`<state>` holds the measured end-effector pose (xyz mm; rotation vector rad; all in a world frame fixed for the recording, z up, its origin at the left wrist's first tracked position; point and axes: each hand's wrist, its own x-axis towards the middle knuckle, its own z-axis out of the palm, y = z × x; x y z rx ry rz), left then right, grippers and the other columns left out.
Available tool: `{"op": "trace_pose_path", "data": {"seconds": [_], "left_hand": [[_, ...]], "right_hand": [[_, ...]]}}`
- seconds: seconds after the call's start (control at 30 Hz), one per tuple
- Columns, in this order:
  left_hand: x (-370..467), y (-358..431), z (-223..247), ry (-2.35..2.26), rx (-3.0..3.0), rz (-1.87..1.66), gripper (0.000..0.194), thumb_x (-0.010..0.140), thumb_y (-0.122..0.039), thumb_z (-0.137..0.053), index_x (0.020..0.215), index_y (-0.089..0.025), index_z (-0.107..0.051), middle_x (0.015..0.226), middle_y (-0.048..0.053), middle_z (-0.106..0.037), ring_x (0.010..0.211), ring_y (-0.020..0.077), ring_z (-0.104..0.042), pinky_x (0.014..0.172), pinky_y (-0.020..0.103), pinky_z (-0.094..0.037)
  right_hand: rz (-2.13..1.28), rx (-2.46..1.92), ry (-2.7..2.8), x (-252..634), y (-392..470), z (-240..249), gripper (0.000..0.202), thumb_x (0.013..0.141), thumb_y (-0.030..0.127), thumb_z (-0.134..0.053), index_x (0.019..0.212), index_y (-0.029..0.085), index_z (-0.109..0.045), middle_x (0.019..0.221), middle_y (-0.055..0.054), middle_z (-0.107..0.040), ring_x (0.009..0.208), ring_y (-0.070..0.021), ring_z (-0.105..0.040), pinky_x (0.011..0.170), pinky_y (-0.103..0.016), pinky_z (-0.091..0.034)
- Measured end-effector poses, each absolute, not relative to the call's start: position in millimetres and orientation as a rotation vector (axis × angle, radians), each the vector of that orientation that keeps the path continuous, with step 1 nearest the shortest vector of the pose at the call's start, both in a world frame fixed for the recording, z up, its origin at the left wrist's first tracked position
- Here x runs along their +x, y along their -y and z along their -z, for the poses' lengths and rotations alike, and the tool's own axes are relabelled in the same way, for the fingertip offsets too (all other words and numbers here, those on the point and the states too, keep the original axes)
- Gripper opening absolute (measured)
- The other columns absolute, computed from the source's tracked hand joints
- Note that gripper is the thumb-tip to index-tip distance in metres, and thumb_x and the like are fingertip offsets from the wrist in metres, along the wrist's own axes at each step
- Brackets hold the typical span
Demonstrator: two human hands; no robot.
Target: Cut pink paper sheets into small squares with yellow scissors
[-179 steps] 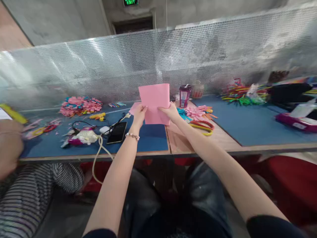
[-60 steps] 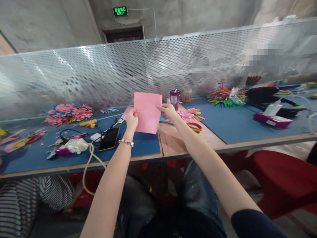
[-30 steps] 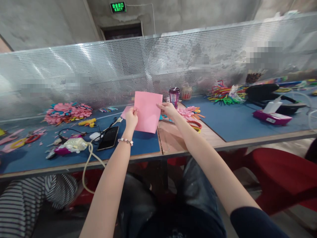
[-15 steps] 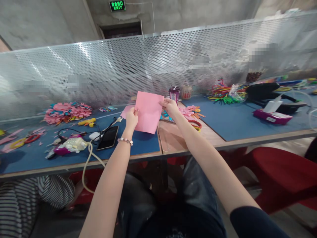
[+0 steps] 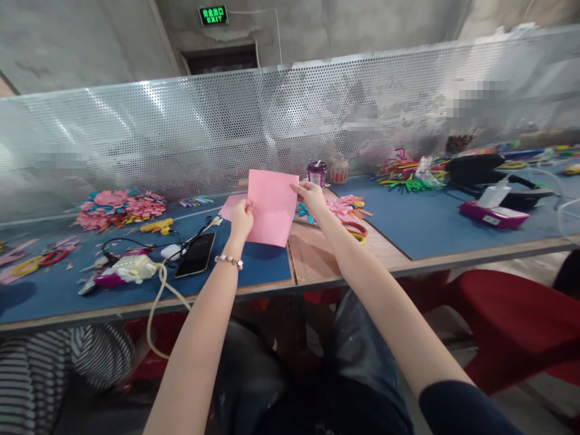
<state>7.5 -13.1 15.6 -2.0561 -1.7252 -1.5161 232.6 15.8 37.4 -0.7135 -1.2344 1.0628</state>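
Note:
A sheet of pink paper (image 5: 273,208) is held up above the table between my two hands. My left hand (image 5: 242,221) pinches its left edge, and my right hand (image 5: 311,197) grips the upper right edge between thumb and fingers. Behind my left hand, another piece of pink paper (image 5: 229,206) lies on the blue tabletop. Near my right forearm are pink paper flowers (image 5: 343,206) and a pair of red-and-yellow-handled scissors (image 5: 356,231), partly covered by the arm.
Left of my hands lie a phone (image 5: 196,255), a power strip (image 5: 131,269), a yellow glue gun (image 5: 157,226) and a heap of paper flowers (image 5: 120,208). A purple cup (image 5: 316,173) stands behind my right hand. A perforated metal screen (image 5: 181,133) bounds the table's back.
Both hands keep hold of the pink paper in nearly the same position. The whole view has shifted slightly.

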Motion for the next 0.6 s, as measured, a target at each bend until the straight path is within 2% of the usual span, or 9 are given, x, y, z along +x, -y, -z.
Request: {"op": "trace_pose_path", "data": {"seconds": [0.3, 0.6], "left_hand": [[9.5, 12.4, -13.1, 1.713, -2.110, 1.526, 0.017, 0.092, -0.027, -0.052, 0.084, -0.014, -0.060, 0.076, 0.001, -0.061, 0.073, 0.0148, -0.058, 0.076, 0.034, -0.046], [11.5, 12.3, -12.5, 1.694, -2.118, 1.535, 0.014, 0.090, -0.024, -0.051, 0.081, -0.015, -0.057, 0.076, 0.003, -0.062, 0.075, 0.0183, -0.059, 0.077, 0.034, -0.044]], "right_hand": [[-1.015, -0.745, 1.218, 236.7, -23.8, -34.2, 0.026, 0.092, 0.032, -0.058, 0.111, 0.014, -0.060, 0.107, -0.006, -0.063, 0.088, -0.0165, -0.064, 0.075, -0.035, -0.055], [-1.004, -0.725, 1.204, 240.3, -23.4, -34.4, 0.025, 0.091, 0.031, -0.058, 0.109, 0.014, -0.060, 0.105, -0.006, -0.064, 0.087, -0.0161, -0.063, 0.075, -0.035, -0.055]]}}
